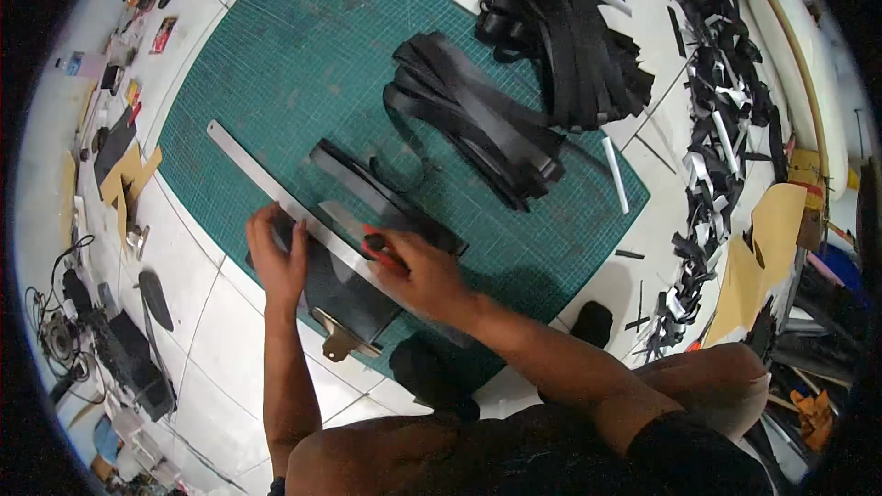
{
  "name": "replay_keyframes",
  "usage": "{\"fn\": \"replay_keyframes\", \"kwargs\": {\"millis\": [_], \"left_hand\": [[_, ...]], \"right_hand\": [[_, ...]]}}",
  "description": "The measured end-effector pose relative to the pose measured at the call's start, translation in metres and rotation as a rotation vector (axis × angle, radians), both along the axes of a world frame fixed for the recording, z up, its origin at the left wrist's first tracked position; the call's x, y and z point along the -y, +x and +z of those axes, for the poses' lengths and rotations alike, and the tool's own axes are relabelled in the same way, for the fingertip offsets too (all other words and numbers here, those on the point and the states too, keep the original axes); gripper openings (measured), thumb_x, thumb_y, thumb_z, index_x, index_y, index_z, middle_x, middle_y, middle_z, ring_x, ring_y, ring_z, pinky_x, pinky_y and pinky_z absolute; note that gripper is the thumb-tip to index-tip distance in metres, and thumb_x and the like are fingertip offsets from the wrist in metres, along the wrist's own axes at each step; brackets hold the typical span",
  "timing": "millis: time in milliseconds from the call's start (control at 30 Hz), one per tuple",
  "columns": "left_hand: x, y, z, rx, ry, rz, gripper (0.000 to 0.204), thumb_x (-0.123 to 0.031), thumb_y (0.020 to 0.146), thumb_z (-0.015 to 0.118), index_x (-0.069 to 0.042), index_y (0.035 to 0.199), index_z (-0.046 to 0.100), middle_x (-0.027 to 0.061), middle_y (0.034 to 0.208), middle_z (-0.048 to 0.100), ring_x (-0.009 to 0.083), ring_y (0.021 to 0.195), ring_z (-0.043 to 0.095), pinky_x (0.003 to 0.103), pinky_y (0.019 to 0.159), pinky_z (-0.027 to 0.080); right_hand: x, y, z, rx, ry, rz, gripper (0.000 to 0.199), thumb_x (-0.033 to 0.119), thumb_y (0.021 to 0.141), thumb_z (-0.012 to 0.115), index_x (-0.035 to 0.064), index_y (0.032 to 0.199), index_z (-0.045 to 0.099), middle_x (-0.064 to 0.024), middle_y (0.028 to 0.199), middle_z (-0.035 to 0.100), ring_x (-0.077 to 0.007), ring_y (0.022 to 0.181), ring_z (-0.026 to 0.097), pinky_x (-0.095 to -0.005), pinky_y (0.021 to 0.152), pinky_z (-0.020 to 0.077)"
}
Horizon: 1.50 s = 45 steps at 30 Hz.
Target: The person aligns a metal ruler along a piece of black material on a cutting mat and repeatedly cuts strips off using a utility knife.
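Observation:
My right hand (423, 277) is wrapped round a red-and-black cutter knife (375, 246). Its pale blade points up and left beside a long metal ruler (250, 165). The ruler lies slantwise over a black sheet (342, 287). My left hand (276, 255) presses on ruler and sheet, thumb and fingers apart. A brass-coloured clip (338, 342) grips the sheet's near edge. Just beyond the knife lie stacked black strips (354, 176), with a loose curled strip next to them. Under everything is a green cutting mat (276, 46).
Two bundles of black strips, a nearer one (473, 119) and a farther one (574, 37), rest on the mat's right side. A white stick (615, 174) lies near its right edge. Scraps (712, 147) are heaped farther right. Cables (60, 331) and tools litter the left floor.

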<state>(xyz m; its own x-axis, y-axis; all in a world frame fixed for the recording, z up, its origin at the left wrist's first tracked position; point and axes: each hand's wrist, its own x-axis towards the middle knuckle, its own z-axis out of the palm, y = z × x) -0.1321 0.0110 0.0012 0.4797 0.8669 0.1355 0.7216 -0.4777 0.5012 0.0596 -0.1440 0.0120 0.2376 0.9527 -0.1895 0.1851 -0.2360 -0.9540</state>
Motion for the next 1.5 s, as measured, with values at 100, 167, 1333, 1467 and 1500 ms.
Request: {"fn": "replay_keyframes", "kwargs": {"millis": [100,167,1333,1467,1500], "left_hand": [[0.016,-0.013,0.007,0.002,-0.022,0.088,0.041,-0.011,0.086,0.07,0.001,0.121,0.053,0.0192,0.117,0.054,0.0362,0.111,0.053,0.042,0.099,0.042],[0.035,-0.015,0.02,-0.03,-0.02,0.088,0.041,-0.007,0.081,0.071,0.002,0.118,0.054,0.02,0.114,0.054,0.0379,0.109,0.053,0.043,0.096,0.043],[0.024,-0.029,-0.02,-0.199,-0.106,-0.019,0.068,-0.032,0.086,0.069,0.002,0.139,0.044,0.0214,0.141,0.045,0.0412,0.132,0.041,0.045,0.108,0.04],[0.022,-0.026,-0.004,-0.239,-0.224,0.0,0.068,-0.027,0.085,0.07,0.0,0.141,0.042,0.0202,0.144,0.043,0.0394,0.133,0.04,0.045,0.107,0.042],[0.021,-0.026,-0.004,-0.275,-0.196,-0.007,0.069,-0.028,0.085,0.07,-0.001,0.141,0.042,0.0196,0.145,0.041,0.0388,0.135,0.038,0.044,0.106,0.043]], "right_hand": [[-0.007,0.001,-0.001,-0.034,0.076,0.024,0.042,0.022,0.093,0.063,0.0043,0.13,0.051,-0.0192,0.112,0.065,-0.0336,0.099,0.066,-0.041,0.084,0.0528],[-0.015,0.002,-0.006,-0.087,0.216,0.0,0.043,0.022,0.093,0.064,0.0033,0.128,0.051,-0.0206,0.109,0.065,-0.0353,0.095,0.067,-0.0413,0.08,0.054],[0.104,-0.032,-0.009,0.453,-0.12,0.131,0.045,0.014,0.079,0.079,0.001,0.116,0.058,-0.0171,0.112,0.053,-0.0345,0.092,0.059,-0.0414,0.075,0.0504],[0.107,-0.048,-0.015,0.625,-0.086,0.181,0.046,0.013,0.078,0.078,0.0006,0.116,0.056,-0.0179,0.114,0.053,-0.037,0.098,0.057,-0.0452,0.081,0.0492],[0.108,-0.051,-0.017,0.626,-0.104,0.181,0.045,0.011,0.078,0.077,0.0004,0.116,0.055,-0.0182,0.115,0.053,-0.0383,0.1,0.056,-0.0462,0.083,0.0485]]}}
